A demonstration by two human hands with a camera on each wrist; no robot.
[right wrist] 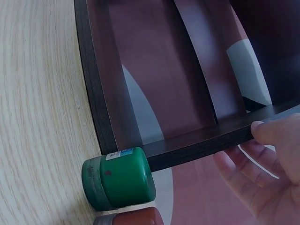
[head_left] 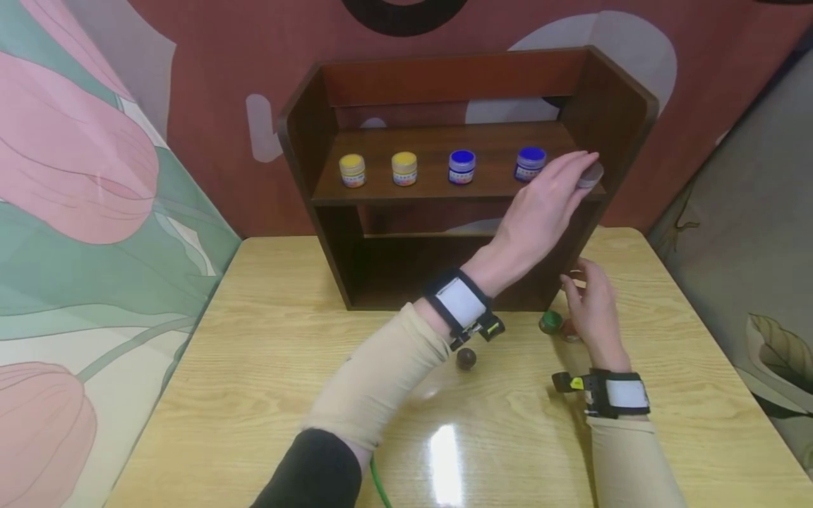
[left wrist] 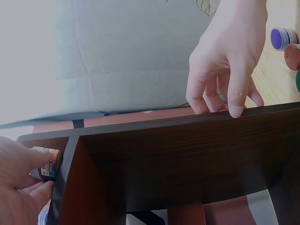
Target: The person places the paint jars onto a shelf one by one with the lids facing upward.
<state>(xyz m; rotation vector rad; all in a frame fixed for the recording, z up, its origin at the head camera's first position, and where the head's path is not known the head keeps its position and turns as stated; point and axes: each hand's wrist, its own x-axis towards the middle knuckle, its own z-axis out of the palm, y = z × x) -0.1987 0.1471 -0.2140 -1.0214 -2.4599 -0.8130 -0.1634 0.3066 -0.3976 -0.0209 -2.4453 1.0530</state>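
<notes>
My left hand [head_left: 540, 204] holds a small paint jar [head_left: 591, 175] with a greyish-brown lid at the right end of the upper shelf. In the left wrist view, thumb and fingers pinch that jar [left wrist: 49, 164] beside the dark upright panel. The dark wooden shelf unit [head_left: 438, 136] stands on the table. Low on its right side, my right hand [head_left: 595, 303] grips the front edge of the side panel, thumb inside and fingers outside. Two yellow-lidded jars [head_left: 404, 169] and two blue-lidded jars [head_left: 461, 167] stand in a row on the upper shelf.
A green jar [head_left: 550, 322] and a reddish-brown jar [head_left: 569, 330] stand by the unit's right front corner, near my right wrist. A dark brown jar [head_left: 466, 359] is on the table [head_left: 267, 395] below my left forearm. A green cord [head_left: 379, 483] lies at the front.
</notes>
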